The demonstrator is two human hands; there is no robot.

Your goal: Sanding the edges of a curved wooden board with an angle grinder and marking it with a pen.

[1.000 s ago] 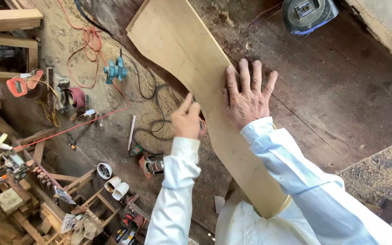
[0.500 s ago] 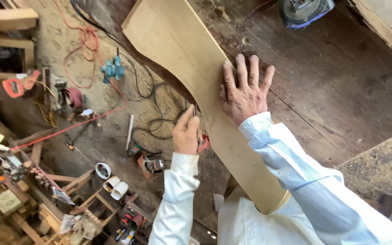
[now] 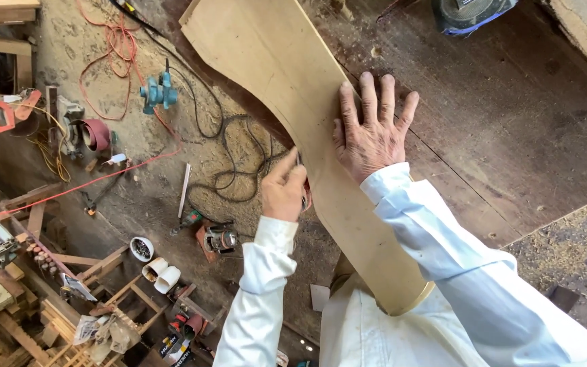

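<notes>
Right hand lies flat on the curved wooden board, fingers spread wide and pressing down, gripping nothing, and the board runs on from under that palm both ways, its wide end well beyond the fingertips and its narrow end back against the person's body. Left hand sits at the board's near edge, just beside the right thumb, fingers pinched shut on something small; I can't make out what, a pencil or a scrap of abrasive perhaps. The outline looks already cut, that sweeping curve is clean, so I'd judge the shaping done and the edge work at mid-length, with the stretch past the fingertips yet to go. Below the left knuckles, on the sawdust floor, a black cable tangles, a teal power tool farther off
</notes>
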